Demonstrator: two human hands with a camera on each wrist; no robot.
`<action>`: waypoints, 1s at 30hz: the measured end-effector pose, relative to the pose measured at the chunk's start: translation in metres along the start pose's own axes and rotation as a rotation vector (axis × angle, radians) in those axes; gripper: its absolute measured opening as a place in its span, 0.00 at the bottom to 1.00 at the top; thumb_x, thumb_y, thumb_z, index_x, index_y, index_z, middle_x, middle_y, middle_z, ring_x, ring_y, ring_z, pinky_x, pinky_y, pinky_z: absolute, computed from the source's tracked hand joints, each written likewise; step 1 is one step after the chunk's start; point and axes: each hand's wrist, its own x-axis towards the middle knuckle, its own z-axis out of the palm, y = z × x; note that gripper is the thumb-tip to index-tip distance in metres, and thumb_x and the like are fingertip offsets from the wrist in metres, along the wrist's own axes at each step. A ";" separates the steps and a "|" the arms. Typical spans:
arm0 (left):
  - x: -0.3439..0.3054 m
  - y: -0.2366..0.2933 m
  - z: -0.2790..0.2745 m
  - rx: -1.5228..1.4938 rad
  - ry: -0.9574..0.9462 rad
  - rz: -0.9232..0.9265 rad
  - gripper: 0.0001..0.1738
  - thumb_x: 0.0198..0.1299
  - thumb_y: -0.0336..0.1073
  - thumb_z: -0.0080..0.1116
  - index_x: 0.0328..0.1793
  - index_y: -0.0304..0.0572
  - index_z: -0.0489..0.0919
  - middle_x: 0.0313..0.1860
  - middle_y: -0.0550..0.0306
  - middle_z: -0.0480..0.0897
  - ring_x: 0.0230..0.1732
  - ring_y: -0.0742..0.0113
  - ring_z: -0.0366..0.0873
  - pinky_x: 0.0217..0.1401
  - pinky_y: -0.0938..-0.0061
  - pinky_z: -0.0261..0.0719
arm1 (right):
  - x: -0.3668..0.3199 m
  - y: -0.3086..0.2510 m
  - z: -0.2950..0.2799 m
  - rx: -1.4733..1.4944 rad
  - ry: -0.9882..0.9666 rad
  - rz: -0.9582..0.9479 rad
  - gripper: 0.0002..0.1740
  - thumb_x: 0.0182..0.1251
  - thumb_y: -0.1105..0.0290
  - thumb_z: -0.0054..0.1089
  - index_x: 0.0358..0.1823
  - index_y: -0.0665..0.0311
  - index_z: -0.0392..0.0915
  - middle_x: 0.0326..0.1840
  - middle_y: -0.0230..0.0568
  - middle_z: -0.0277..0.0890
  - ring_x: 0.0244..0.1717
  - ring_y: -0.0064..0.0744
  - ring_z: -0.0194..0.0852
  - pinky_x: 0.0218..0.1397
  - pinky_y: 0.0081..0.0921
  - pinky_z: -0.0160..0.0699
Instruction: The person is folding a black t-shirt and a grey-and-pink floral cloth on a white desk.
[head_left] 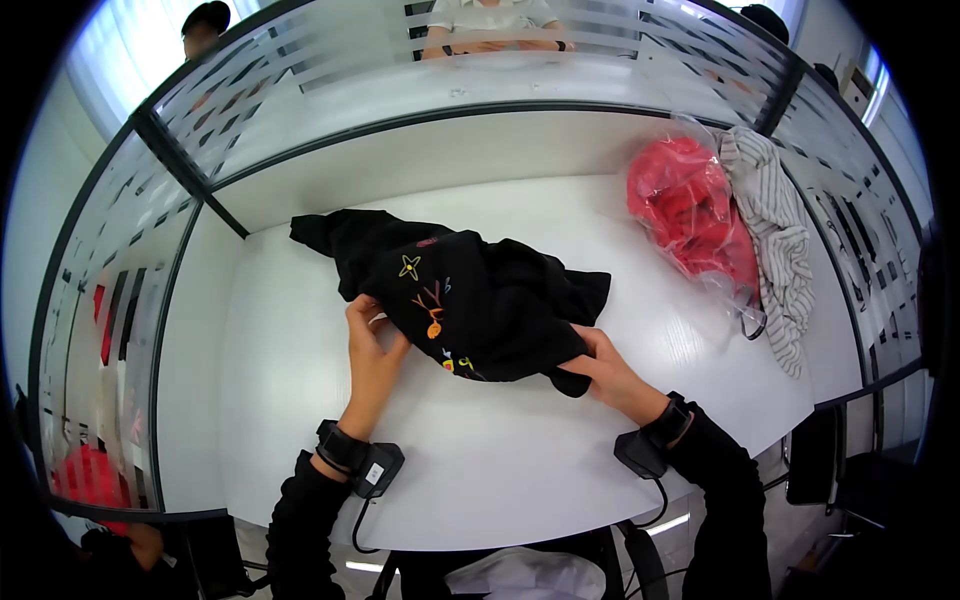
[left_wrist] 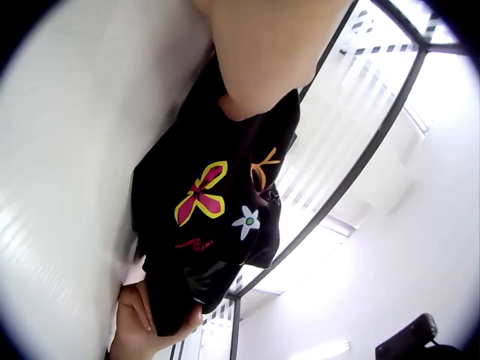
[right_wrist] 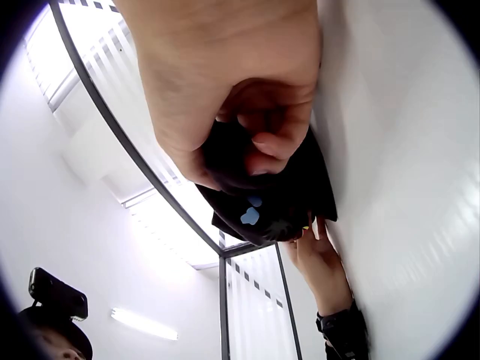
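Observation:
A crumpled black garment (head_left: 480, 300) with colourful flower and line motifs stretches between my two hands over the white table. At its near left edge my left hand (head_left: 375, 350) pinches the cloth, the thumb on the near side and the other fingers partly hidden by fabric. My right hand (head_left: 620, 380) grips the lower right end. Its curled fingers (right_wrist: 274, 150) and thumb close round a bunch of black cloth in the right wrist view. A pink and yellow flower (left_wrist: 201, 196) and a white flower (left_wrist: 247, 222) show on the garment in the left wrist view.
Red clothing in a clear plastic bag (head_left: 690, 210) lies at the back right of the table (head_left: 480, 465), beside a striped grey-white cloth (head_left: 775, 240). Low partitions (head_left: 480, 150) border the back and sides. A person (head_left: 490, 25) sits beyond the back panel.

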 end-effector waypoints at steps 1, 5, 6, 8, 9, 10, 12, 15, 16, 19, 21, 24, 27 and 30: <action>0.000 -0.002 0.000 -0.016 -0.011 -0.018 0.31 0.50 0.26 0.61 0.58 0.32 0.59 0.51 0.48 0.70 0.52 0.59 0.72 0.55 0.71 0.71 | 0.000 -0.001 0.000 -0.005 -0.003 0.006 0.19 0.59 0.73 0.56 0.53 0.70 0.72 0.44 0.29 0.75 0.44 0.15 0.69 0.48 0.15 0.66; -0.001 -0.011 0.002 -0.014 -0.082 -0.054 0.30 0.50 0.26 0.61 0.58 0.34 0.60 0.49 0.47 0.74 0.49 0.60 0.75 0.52 0.70 0.73 | 0.000 -0.003 0.001 -0.056 -0.009 0.020 0.19 0.60 0.73 0.56 0.53 0.70 0.71 0.44 0.30 0.76 0.44 0.16 0.70 0.48 0.15 0.66; 0.001 -0.003 0.001 0.007 -0.122 -0.060 0.31 0.50 0.26 0.61 0.59 0.34 0.59 0.48 0.46 0.76 0.49 0.57 0.76 0.51 0.70 0.73 | 0.000 -0.003 0.001 -0.071 -0.010 0.025 0.19 0.60 0.74 0.56 0.53 0.70 0.71 0.44 0.30 0.76 0.44 0.16 0.70 0.48 0.15 0.66; 0.000 -0.002 0.001 0.024 -0.150 -0.049 0.35 0.50 0.26 0.62 0.62 0.34 0.58 0.46 0.45 0.77 0.48 0.56 0.77 0.51 0.70 0.74 | 0.002 0.003 -0.006 -0.091 -0.017 0.069 0.23 0.56 0.78 0.56 0.56 0.70 0.69 0.50 0.34 0.74 0.52 0.22 0.71 0.57 0.20 0.66; 0.000 -0.001 0.002 0.008 -0.144 -0.044 0.35 0.48 0.26 0.62 0.63 0.34 0.59 0.44 0.46 0.78 0.46 0.55 0.78 0.49 0.70 0.74 | 0.002 0.003 -0.007 -0.105 -0.028 0.070 0.22 0.56 0.78 0.56 0.54 0.69 0.70 0.48 0.32 0.74 0.50 0.20 0.71 0.56 0.19 0.66; -0.001 -0.005 0.002 0.048 -0.169 -0.017 0.35 0.48 0.25 0.62 0.63 0.35 0.60 0.44 0.46 0.79 0.46 0.54 0.78 0.49 0.70 0.74 | 0.002 0.002 -0.007 -0.119 -0.038 0.073 0.21 0.55 0.79 0.57 0.52 0.69 0.71 0.47 0.31 0.75 0.49 0.19 0.70 0.55 0.18 0.66; 0.000 -0.009 0.003 0.129 -0.219 0.035 0.34 0.47 0.25 0.62 0.62 0.35 0.62 0.43 0.47 0.79 0.45 0.54 0.79 0.48 0.70 0.75 | 0.003 0.000 -0.006 -0.164 -0.045 0.065 0.19 0.55 0.79 0.57 0.50 0.67 0.71 0.44 0.28 0.74 0.47 0.18 0.70 0.54 0.17 0.65; 0.002 -0.003 0.000 0.017 -0.266 0.044 0.29 0.48 0.24 0.60 0.58 0.34 0.66 0.40 0.46 0.80 0.44 0.55 0.79 0.47 0.70 0.75 | 0.005 -0.003 -0.002 -0.218 -0.014 0.038 0.19 0.53 0.81 0.58 0.49 0.65 0.71 0.41 0.27 0.73 0.45 0.17 0.70 0.51 0.17 0.66; 0.001 -0.002 -0.001 0.004 -0.277 0.060 0.28 0.48 0.24 0.60 0.58 0.34 0.66 0.40 0.46 0.80 0.44 0.55 0.79 0.47 0.71 0.75 | 0.005 -0.004 -0.001 -0.235 0.005 0.026 0.20 0.53 0.81 0.58 0.49 0.64 0.70 0.40 0.27 0.73 0.44 0.17 0.70 0.50 0.17 0.67; -0.001 -0.010 0.002 -0.020 -0.254 0.029 0.27 0.50 0.23 0.59 0.58 0.33 0.66 0.45 0.46 0.79 0.44 0.56 0.79 0.47 0.71 0.75 | 0.007 0.003 -0.006 -0.169 0.061 -0.045 0.31 0.51 0.82 0.58 0.59 0.62 0.61 0.51 0.33 0.67 0.53 0.22 0.66 0.55 0.20 0.66; -0.001 -0.005 0.003 -0.005 -0.223 0.007 0.28 0.51 0.24 0.58 0.60 0.34 0.64 0.49 0.47 0.76 0.47 0.58 0.77 0.48 0.72 0.76 | 0.008 0.000 -0.007 -0.087 0.118 -0.084 0.34 0.52 0.81 0.57 0.62 0.61 0.58 0.55 0.34 0.65 0.56 0.24 0.64 0.59 0.22 0.64; 0.004 -0.003 0.004 -0.114 -0.075 0.021 0.28 0.52 0.24 0.57 0.61 0.34 0.62 0.50 0.47 0.73 0.52 0.58 0.74 0.50 0.71 0.76 | 0.009 -0.002 -0.002 0.042 0.239 -0.152 0.36 0.56 0.81 0.55 0.67 0.58 0.55 0.59 0.36 0.62 0.60 0.27 0.62 0.62 0.23 0.62; 0.006 0.008 -0.001 -0.120 0.019 0.041 0.25 0.55 0.21 0.53 0.60 0.38 0.65 0.60 0.47 0.61 0.58 0.58 0.69 0.52 0.72 0.78 | 0.010 0.002 -0.008 0.191 0.286 -0.188 0.37 0.55 0.84 0.51 0.67 0.57 0.54 0.60 0.38 0.61 0.61 0.29 0.61 0.63 0.26 0.62; 0.005 0.015 -0.006 -0.013 0.003 0.096 0.29 0.52 0.17 0.49 0.62 0.42 0.65 0.65 0.50 0.55 0.64 0.58 0.63 0.55 0.71 0.77 | 0.010 0.000 -0.007 0.172 0.313 -0.206 0.37 0.55 0.85 0.50 0.68 0.57 0.53 0.60 0.38 0.61 0.62 0.30 0.61 0.64 0.26 0.62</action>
